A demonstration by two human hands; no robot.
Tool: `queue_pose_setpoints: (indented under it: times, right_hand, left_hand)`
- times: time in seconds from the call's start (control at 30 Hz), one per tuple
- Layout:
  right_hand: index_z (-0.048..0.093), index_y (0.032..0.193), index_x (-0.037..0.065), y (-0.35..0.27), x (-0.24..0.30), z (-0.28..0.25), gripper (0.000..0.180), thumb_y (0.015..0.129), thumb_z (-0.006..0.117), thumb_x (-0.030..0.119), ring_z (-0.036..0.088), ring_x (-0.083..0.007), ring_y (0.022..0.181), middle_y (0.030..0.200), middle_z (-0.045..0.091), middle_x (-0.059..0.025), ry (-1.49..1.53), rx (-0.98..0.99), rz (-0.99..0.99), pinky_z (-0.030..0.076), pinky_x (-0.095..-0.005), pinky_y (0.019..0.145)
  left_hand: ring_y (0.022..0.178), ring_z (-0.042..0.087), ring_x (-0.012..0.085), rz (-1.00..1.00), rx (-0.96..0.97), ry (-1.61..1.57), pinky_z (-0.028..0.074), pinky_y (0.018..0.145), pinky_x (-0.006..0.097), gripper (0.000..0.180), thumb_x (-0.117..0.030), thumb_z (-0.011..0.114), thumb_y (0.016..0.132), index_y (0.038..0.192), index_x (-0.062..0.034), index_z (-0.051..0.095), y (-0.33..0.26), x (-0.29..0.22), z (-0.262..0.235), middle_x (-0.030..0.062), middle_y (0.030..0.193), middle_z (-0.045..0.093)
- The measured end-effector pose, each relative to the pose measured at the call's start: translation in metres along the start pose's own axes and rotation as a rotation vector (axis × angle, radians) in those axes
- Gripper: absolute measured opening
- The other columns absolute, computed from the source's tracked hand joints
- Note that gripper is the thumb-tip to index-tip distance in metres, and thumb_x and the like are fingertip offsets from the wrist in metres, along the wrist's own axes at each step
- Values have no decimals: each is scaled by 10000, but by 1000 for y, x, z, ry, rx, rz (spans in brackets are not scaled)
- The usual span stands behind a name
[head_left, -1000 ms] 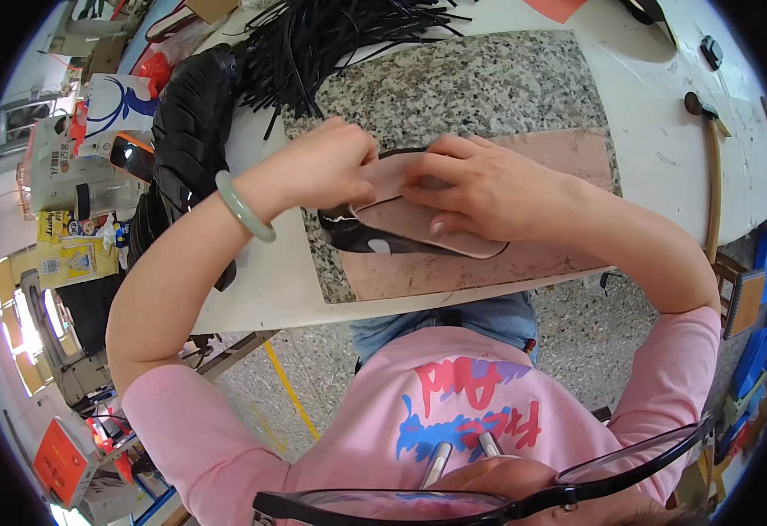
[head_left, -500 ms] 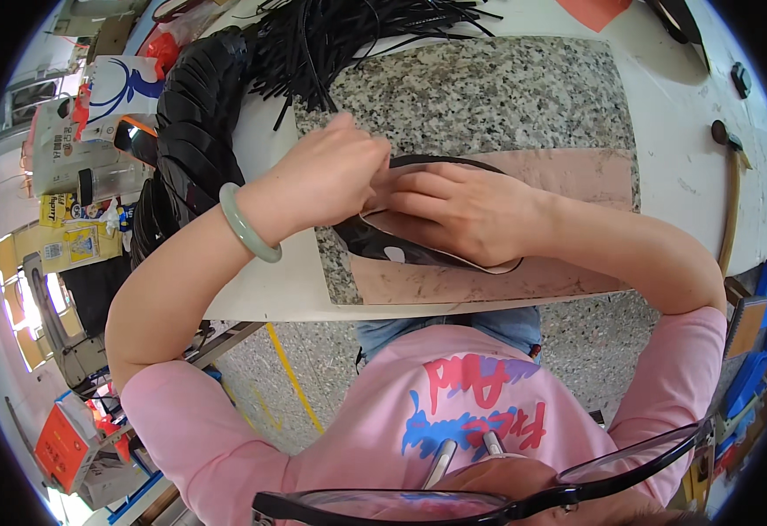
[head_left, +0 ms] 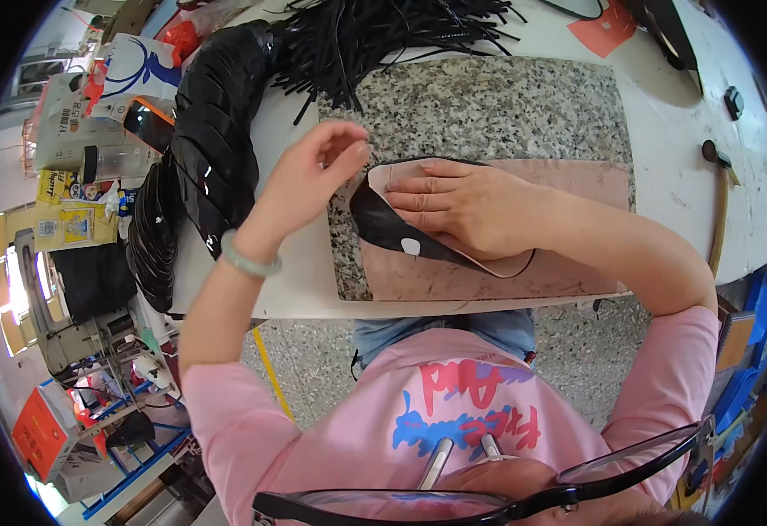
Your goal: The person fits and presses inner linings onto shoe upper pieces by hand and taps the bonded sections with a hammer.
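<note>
A black shoe upper (head_left: 383, 223) with a pale lining and a small white oval on its near side lies on the pinkish sheet. My right hand (head_left: 475, 209) rests flat inside it, fingers stretched toward its left end and pressing on the lining. Raised off the upper's left end, my left hand (head_left: 317, 175) has curled fingers, and a gap shows between thumb and forefinger. Nothing can be made out in it. A green bangle (head_left: 250, 256) circles my left wrist.
The pinkish sheet (head_left: 576, 188) covers the near part of a speckled stone slab (head_left: 497, 101). Black strips (head_left: 374, 44) lie beyond it. Stacked glossy black pieces (head_left: 217, 131) stand left. A hammer (head_left: 722, 193) lies right, and a phone (head_left: 149, 125) rests among bags at far left.
My left hand has let go of the upper's left end and moved back to the left. My right hand has flattened on the lining. The whole view has shifted slightly.
</note>
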State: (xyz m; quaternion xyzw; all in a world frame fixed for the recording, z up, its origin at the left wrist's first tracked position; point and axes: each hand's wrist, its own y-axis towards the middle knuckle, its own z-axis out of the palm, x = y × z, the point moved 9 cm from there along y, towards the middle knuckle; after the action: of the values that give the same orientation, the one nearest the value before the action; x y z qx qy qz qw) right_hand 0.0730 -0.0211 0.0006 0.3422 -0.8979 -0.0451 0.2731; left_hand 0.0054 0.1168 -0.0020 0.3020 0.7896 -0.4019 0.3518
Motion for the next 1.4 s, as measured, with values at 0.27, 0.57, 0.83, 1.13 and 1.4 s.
queue_pose_setpoints:
  times: [0.27,0.57,0.83,1.13,1.4]
  right_hand:
    - [628,1082,36,32,-1,-18,263,871,506,135,507,-272,1127,1233,559,-104,84,43,230,402,-414,951]
    - [622,1158,59,-24,61,11,413,765,648,185,468,-298,1263,1217,602,-102,-118,-13,260,368,-445,1058]
    - [562,1272,72,-24,62,14,508,773,601,158,470,-254,1279,1306,555,-78,-201,7,359,315,-465,1096]
    - [561,1247,71,-33,51,14,416,843,548,167,404,-260,1326,1391,475,-120,-434,43,461,256,-526,1104]
    - [606,1198,99,-18,0,-8,499,737,778,185,596,-277,859,1055,619,-147,-321,-436,485,485,-362,716]
  left_hand:
    - [1311,450,311,533,-318,366,368,1076,362,668,95,554,743,1381,-77,458,-74,-16,26,149,1354,516]
    - [948,670,267,797,-180,110,512,847,325,365,83,581,772,1104,-43,666,-35,-42,45,142,1019,689]
    - [871,689,283,545,-269,93,523,774,316,333,5,589,754,1069,-19,694,-8,-14,26,181,954,702]
    - [912,631,353,812,-253,355,503,819,405,274,-18,565,728,961,-30,711,-17,-36,31,160,948,679]
    - [625,605,201,516,-150,28,492,641,318,210,-71,635,792,981,-36,718,16,-18,18,139,766,698]
